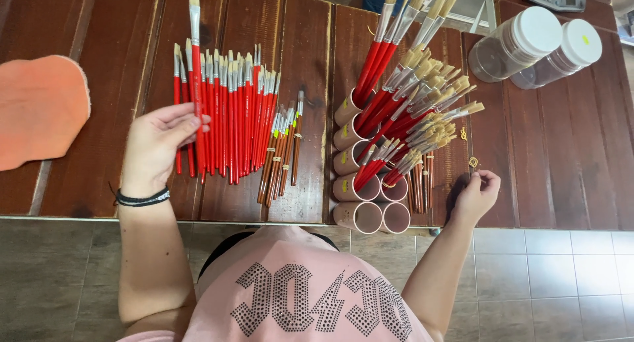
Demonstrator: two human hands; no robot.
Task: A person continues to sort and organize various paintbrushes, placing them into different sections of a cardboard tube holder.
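— So what has the left hand (155, 147) got?

— One long red-handled brush (195, 64), pinched between thumb and fingers, bristles pointing to twelve o'clock. It lies at the nine o'clock edge of the row of red brushes (228, 117) spread flat on the wooden table (561, 157).

— And the right hand (477, 195)?

— Fingers curled together on a small yellow rubber band (473, 162), at about three o'clock from the cluster of cardboard tubes (360, 187). Those tubes lie on their sides, most stuffed with red brushes fanning toward one o'clock.

— Anything else about?

— A bundle of brown-handled brushes (281, 153) sits between the red row and the tubes. Two clear jars with white lids (535, 44) lie at two o'clock, an orange cloth (39, 111) at nine
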